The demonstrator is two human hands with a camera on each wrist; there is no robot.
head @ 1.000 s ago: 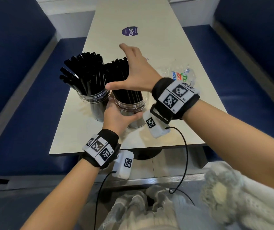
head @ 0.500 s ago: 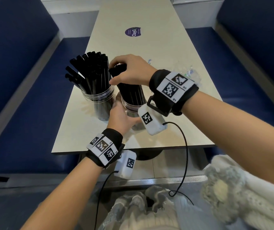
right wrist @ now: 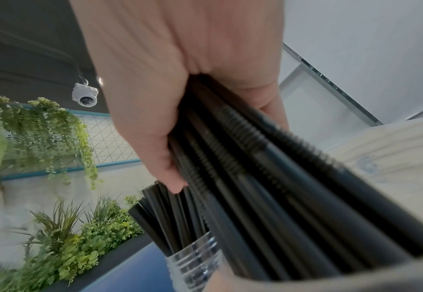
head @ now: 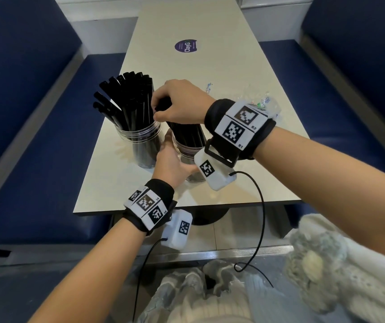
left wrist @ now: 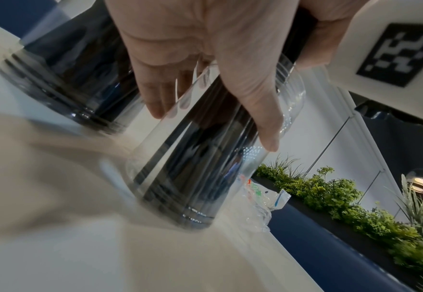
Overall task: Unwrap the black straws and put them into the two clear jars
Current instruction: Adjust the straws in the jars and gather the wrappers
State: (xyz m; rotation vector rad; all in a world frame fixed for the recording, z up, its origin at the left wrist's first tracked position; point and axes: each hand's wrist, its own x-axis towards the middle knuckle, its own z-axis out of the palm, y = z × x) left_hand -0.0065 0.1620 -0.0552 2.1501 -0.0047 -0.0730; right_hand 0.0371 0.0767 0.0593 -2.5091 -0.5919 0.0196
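Observation:
Two clear jars stand near the front of the table. The left jar (head: pixel 141 145) holds a fanned bunch of black straws (head: pixel 128 99). My left hand (head: pixel 171 160) grips the right jar (head: pixel 187 152) round its wall; in the left wrist view the thumb and fingers (left wrist: pixel 160 94) wrap the right jar (left wrist: pixel 193 168). My right hand (head: pixel 180 103) is closed round the top of the straw bunch (head: pixel 187 135) that stands in this jar. From the right wrist the gripped straws (right wrist: pixel 268 187) run down out of the right hand (right wrist: pixel 180 98) into the jar.
Crumpled clear wrappers (head: pixel 260 102) lie on the table behind my right wrist. A purple sticker (head: pixel 186 45) marks the far table top. Blue bench seats flank the table (head: pixel 210 66) on both sides. A plant hedge (left wrist: pixel 343 197) runs behind the bench.
My right hand, spread open above the straws a second ago, came down and closed round the top of the bunch in the right jar. The left hand kept its hold on that jar.

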